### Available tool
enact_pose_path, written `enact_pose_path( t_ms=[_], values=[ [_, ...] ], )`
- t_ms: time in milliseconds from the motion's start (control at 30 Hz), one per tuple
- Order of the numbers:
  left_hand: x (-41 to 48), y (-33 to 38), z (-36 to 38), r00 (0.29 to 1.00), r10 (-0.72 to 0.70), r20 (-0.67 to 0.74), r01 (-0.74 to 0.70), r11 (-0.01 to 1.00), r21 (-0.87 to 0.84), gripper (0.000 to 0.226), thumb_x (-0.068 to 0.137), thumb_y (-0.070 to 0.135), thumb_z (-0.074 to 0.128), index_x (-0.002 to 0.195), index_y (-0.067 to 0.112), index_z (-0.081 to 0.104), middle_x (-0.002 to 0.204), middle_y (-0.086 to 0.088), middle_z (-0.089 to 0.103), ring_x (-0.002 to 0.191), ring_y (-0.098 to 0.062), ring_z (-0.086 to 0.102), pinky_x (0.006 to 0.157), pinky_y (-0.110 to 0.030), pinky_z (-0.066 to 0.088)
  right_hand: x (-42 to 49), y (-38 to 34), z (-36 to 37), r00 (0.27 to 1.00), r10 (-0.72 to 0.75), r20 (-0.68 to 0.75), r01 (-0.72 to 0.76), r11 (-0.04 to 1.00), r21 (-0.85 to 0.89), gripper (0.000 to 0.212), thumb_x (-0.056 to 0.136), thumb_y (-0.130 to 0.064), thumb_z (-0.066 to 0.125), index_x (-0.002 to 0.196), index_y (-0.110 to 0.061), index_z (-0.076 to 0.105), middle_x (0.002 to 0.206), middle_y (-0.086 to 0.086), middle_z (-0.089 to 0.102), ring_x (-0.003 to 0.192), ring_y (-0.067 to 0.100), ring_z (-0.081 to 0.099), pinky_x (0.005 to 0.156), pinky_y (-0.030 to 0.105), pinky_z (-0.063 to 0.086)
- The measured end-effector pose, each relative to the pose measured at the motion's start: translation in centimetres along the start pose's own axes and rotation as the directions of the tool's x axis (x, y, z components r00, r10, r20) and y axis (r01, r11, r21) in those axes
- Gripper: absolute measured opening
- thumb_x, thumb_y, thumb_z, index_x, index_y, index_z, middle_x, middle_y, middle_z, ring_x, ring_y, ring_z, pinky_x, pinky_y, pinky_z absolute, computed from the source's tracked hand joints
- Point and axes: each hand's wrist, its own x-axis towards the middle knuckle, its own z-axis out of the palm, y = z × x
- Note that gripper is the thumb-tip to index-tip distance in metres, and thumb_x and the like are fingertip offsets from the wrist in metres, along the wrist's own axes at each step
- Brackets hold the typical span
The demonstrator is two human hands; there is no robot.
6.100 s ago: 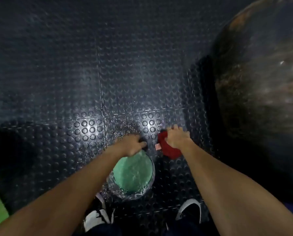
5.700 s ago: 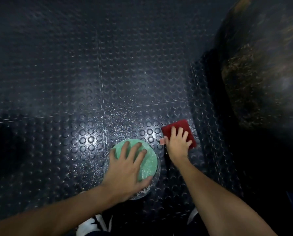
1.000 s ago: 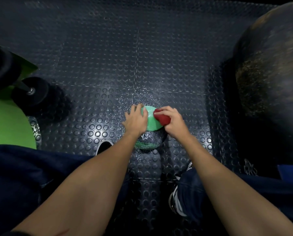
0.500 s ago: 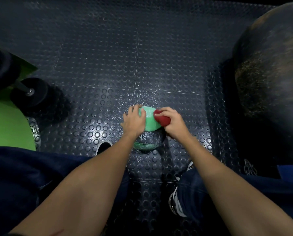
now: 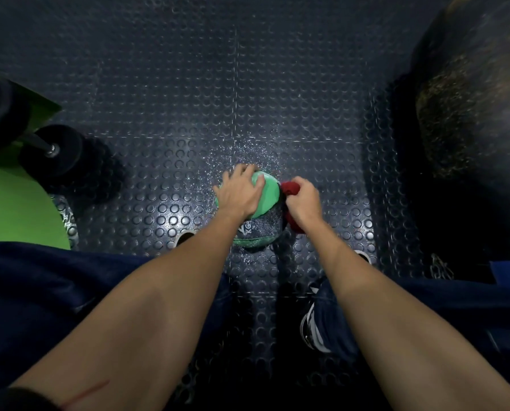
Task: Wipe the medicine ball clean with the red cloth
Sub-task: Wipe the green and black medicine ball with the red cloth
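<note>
A person bends over a medicine ball (image 5: 265,200) on the studded rubber floor (image 5: 188,99) of a gym, seen from a camera worn on the head. The ball, green on top with a darker printed band below, sits on the floor at the end of both outstretched arms, just ahead of the dark-trousered legs. The left hand (image 5: 237,197) lies across the ball's top and left side, fingers straight and spread, gripping nothing. It appears placed there to pin the ball so that it does not roll under the rubbing. The right hand (image 5: 302,203) is curled tight round the red cloth (image 5: 290,188), which is bunched into a wad and shows above and below the fist. The wad is pressed to the ball's right flank, the side not covered by the left hand. On this showing the wipe is under way on the right side, and the ball would probably need turning for the cloth to reach the near band and the underside. A fine scatter of pale specks lies on the floor round the ball; whether it is dust or droplets cannot be told. To the left, well apart, a black dumbbell (image 5: 52,149) lies beside a bright green pad (image 5: 13,209). To the right a much larger dark ball (image 5: 470,114) fills the edge of the view. A white-trimmed shoe (image 5: 311,327) shows beside the right forearm.
</note>
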Motion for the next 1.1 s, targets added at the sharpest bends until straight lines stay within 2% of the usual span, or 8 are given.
enact_pose_path(
  t_ms=[133, 267, 367, 467, 800, 900, 1033, 1100],
  values=[
    [0.1, -0.4, 0.1, 0.999, -0.022, -0.027, 0.022, 1.0, -0.023, 0.048, 0.103, 0.052, 0.031, 0.139, 0.026, 0.049, 0.147, 0.001, 0.045, 0.133, -0.027, 0.041, 0.109, -0.063, 0.034, -0.7, -0.1, 0.1, 0.976, -0.217, 0.022, 0.216, 0.975, 0.044, 0.042, 0.067, 0.013, 0.052, 0.098, -0.011, 0.069, 0.103, -0.002, 0.06, 0.096, 0.021, 0.052, 0.079, 0.02, 0.039],
    [0.0, -1.0, -0.2, 1.0, -0.023, -0.022, 0.021, 0.998, -0.059, 0.047, 0.103, 0.051, 0.033, 0.138, 0.025, 0.049, 0.147, 0.0, 0.046, 0.132, -0.026, 0.043, 0.109, -0.061, 0.035, 0.4, -0.4, -0.6, 0.998, -0.012, 0.066, 0.004, 0.994, 0.111, 0.039, 0.071, 0.013, 0.051, 0.095, -0.012, 0.069, 0.094, 0.003, 0.064, 0.091, 0.023, 0.059, 0.071, 0.024, 0.041],
    [-0.1, -1.2, -0.2, 0.999, -0.01, -0.046, 0.006, 0.997, -0.072, 0.044, 0.103, 0.049, 0.034, 0.137, 0.025, 0.05, 0.144, 0.001, 0.047, 0.128, -0.025, 0.044, 0.107, -0.056, 0.037, 0.8, -1.2, -0.8, 0.989, -0.1, 0.112, 0.081, 0.983, 0.162, 0.038, 0.073, 0.015, 0.052, 0.095, -0.009, 0.071, 0.098, 0.001, 0.064, 0.094, 0.019, 0.059, 0.082, 0.029, 0.048],
    [0.0, -1.6, -0.2, 0.999, -0.004, -0.041, 0.001, 0.997, -0.073, 0.045, 0.102, 0.05, 0.035, 0.137, 0.026, 0.051, 0.142, 0.001, 0.049, 0.125, -0.024, 0.045, 0.106, -0.052, 0.039, 1.3, -1.5, -1.0, 0.992, 0.043, 0.121, -0.052, 0.996, 0.073, 0.037, 0.077, 0.011, 0.05, 0.099, -0.011, 0.069, 0.096, 0.007, 0.067, 0.09, 0.023, 0.06, 0.08, 0.033, 0.049],
    [0.1, -3.1, -0.6, 0.998, -0.017, -0.06, 0.009, 0.989, -0.144, 0.043, 0.102, 0.049, 0.034, 0.134, 0.027, 0.052, 0.14, 0.001, 0.05, 0.123, -0.023, 0.046, 0.103, -0.051, 0.041, 0.7, -2.0, -0.8, 0.984, -0.069, 0.162, 0.042, 0.985, 0.165, 0.043, 0.077, 0.014, 0.053, 0.102, -0.016, 0.071, 0.104, 0.001, 0.065, 0.097, 0.019, 0.059, 0.084, 0.032, 0.049],
    [0.0, -3.0, -0.6, 0.998, -0.038, -0.054, 0.03, 0.989, -0.145, 0.041, 0.103, 0.047, 0.035, 0.134, 0.026, 0.052, 0.14, 0.001, 0.05, 0.123, -0.023, 0.046, 0.103, -0.05, 0.041, 0.8, -2.0, -0.3, 0.992, -0.009, 0.123, 0.002, 0.999, 0.051, 0.04, 0.076, 0.013, 0.052, 0.099, -0.015, 0.068, 0.094, 0.004, 0.066, 0.09, 0.022, 0.06, 0.075, 0.029, 0.046],
    [0.5, -2.6, -0.4, 0.989, -0.128, -0.072, 0.111, 0.972, -0.205, 0.04, 0.102, 0.048, 0.034, 0.129, 0.027, 0.053, 0.135, 0.001, 0.053, 0.12, -0.024, 0.047, 0.103, -0.052, 0.039, -0.1, -2.5, -0.3, 0.946, -0.29, 0.142, 0.297, 0.954, -0.029, 0.045, 0.073, 0.015, 0.054, 0.107, -0.011, 0.067, 0.112, 0.003, 0.06, 0.1, 0.021, 0.049, 0.085, 0.027, 0.036],
    [0.8, -2.9, -0.4, 0.975, -0.213, -0.067, 0.189, 0.945, -0.266, 0.041, 0.103, 0.048, 0.031, 0.131, 0.025, 0.052, 0.134, -0.003, 0.052, 0.12, -0.025, 0.048, 0.105, -0.054, 0.038, -0.5, -1.3, -0.4, 0.934, -0.308, 0.18, 0.313, 0.95, 0.002, 0.049, 0.075, 0.016, 0.056, 0.114, -0.012, 0.064, 0.123, 0.002, 0.056, 0.106, 0.02, 0.047, 0.093, 0.028, 0.037]
  ],
)
